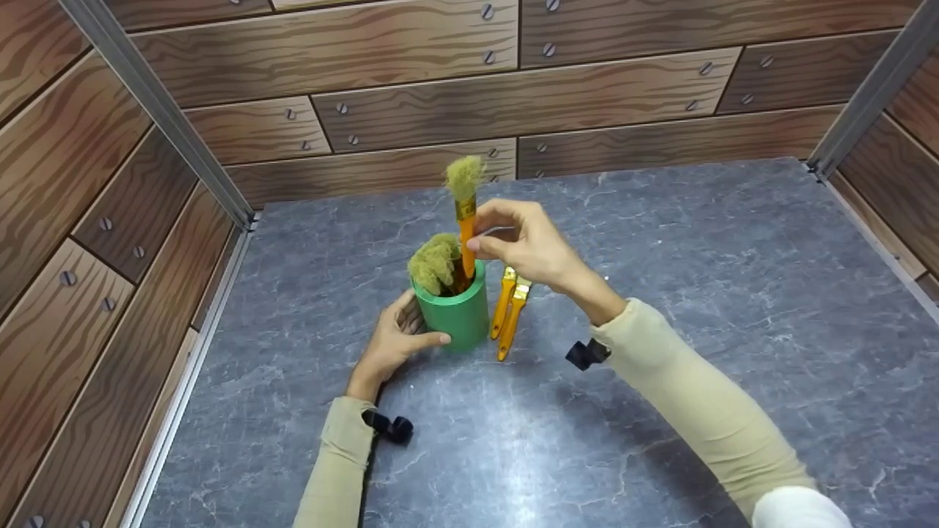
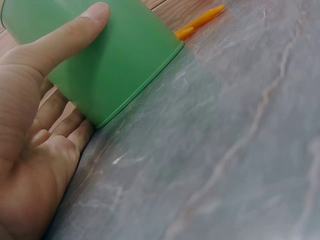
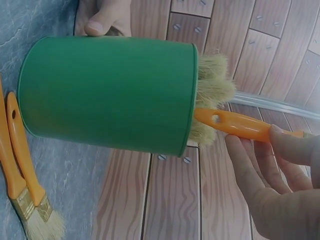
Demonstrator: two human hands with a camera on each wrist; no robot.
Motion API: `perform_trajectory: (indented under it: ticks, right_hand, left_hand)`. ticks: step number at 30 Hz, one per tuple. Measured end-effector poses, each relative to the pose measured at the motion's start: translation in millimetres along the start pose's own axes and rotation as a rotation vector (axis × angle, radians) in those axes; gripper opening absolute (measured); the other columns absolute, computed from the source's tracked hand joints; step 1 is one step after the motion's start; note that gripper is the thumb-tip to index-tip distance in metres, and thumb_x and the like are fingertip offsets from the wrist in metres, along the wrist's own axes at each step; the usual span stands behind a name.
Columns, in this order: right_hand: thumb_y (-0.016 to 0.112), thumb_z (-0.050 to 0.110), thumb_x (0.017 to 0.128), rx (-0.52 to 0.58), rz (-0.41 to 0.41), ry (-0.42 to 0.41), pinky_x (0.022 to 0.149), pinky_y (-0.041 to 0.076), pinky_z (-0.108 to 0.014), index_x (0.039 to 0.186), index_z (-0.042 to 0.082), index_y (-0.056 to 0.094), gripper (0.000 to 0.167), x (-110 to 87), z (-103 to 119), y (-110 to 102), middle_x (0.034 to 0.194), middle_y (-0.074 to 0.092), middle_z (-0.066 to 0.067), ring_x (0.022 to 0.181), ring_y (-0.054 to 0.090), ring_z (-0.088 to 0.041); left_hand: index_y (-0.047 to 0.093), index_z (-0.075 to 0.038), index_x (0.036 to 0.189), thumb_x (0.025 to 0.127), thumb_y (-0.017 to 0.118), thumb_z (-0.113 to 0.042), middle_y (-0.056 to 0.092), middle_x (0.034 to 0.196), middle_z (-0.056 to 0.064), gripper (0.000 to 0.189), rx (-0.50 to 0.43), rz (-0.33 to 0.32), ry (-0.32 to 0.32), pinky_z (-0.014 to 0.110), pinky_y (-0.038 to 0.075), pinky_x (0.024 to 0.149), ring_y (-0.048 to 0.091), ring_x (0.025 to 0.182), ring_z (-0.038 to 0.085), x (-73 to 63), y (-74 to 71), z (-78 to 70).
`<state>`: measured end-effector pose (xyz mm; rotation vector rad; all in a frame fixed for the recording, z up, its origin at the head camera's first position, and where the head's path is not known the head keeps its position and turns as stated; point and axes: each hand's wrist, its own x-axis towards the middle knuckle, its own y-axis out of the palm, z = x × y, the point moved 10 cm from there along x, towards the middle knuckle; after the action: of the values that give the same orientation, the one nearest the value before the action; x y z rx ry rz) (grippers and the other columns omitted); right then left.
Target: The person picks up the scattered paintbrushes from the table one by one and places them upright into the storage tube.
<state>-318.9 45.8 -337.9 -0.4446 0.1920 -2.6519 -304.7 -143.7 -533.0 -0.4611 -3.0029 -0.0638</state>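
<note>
A green can (image 1: 455, 317) stands upright on the table, several paintbrushes (image 1: 434, 265) in it with their pale bristles up. My left hand (image 1: 392, 339) holds the can from the left, thumb across its front and fingers round the back. Over the rim, my right hand (image 1: 532, 246) pinches an orange-handled paintbrush (image 1: 467, 227) between thumb and fingers, bristles up. In the right wrist view, the holed end of that orange handle (image 3: 240, 125) is right at the can's rim.
Two more orange-handled paintbrushes (image 1: 516, 312) lie on the grey marbled tabletop (image 1: 660, 455), just right of the can. Wood-patterned walls (image 1: 411, 51) enclose the table at the back and sides, with a metal post (image 1: 165, 110) at the back left corner.
</note>
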Motion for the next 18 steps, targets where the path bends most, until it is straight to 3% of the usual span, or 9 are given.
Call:
perform_trajectory:
  ticks: [8, 18]
  right_hand:
    - [0.073, -0.005, 0.098, -0.043, 0.034, -0.012, 0.092, 0.067, -0.035, 0.119, -0.004, 0.073, 0.021, 0.5, -3.7, 8.8, 0.113, 0.075, -0.02, 0.104, 0.076, -0.029]
    - [0.073, 0.0, 0.1, -0.062, 0.059, 0.02, 0.096, 0.066, -0.036, 0.126, -0.004, 0.072, 0.027, -3.4, -6.7, 9.4, 0.123, 0.075, -0.02, 0.112, 0.076, -0.033]
  left_hand:
    - [0.036, -0.017, 0.168, 0.08, 0.095, -0.007, 0.045, 0.168, 0.003, 0.106, -0.003, -0.005, -0.01, 0.028, 0.036, 0.13, 0.038, 0.158, 0.019, -0.2, -0.7, 1.1]
    - [0.036, -0.016, 0.168, 0.08, 0.095, -0.007, 0.045, 0.168, 0.004, 0.105, -0.006, -0.009, -0.004, 0.031, 0.034, 0.132, 0.038, 0.159, 0.022, 0.2, -0.6, 0.4]
